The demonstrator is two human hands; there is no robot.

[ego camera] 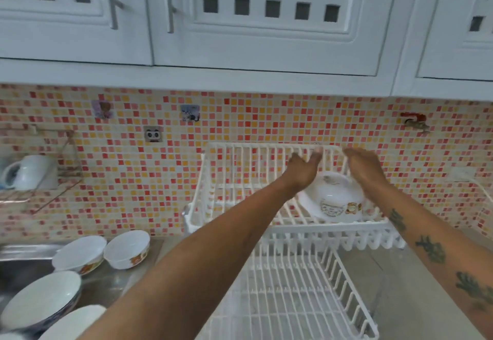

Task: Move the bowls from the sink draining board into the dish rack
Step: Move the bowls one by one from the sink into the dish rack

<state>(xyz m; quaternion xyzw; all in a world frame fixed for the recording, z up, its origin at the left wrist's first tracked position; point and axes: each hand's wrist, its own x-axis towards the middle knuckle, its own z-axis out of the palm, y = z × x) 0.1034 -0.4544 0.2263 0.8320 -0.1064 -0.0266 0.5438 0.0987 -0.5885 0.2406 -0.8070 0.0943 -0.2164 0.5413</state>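
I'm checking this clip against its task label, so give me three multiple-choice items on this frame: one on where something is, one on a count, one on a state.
1. Where is the bowl that has left the draining board?
A. on the upper tier of the dish rack
B. on the lower tier
C. in the sink basin

2. How many small bowls with orange print sit side by side on the draining board?
A. none
B. two
C. five

3. What are the hands doing?
A. both grip the bowl
B. one holds a cup
C. both are open and hold nothing

Answers:
1 A: the bowl lies upside down on the top tier's wires, near its right end.
2 B: one small bowl and another small bowl stand next to each other, apart from the stacked dishes nearer the camera.
3 C: the left hand and right hand are on either side of the bowl with fingers spread.
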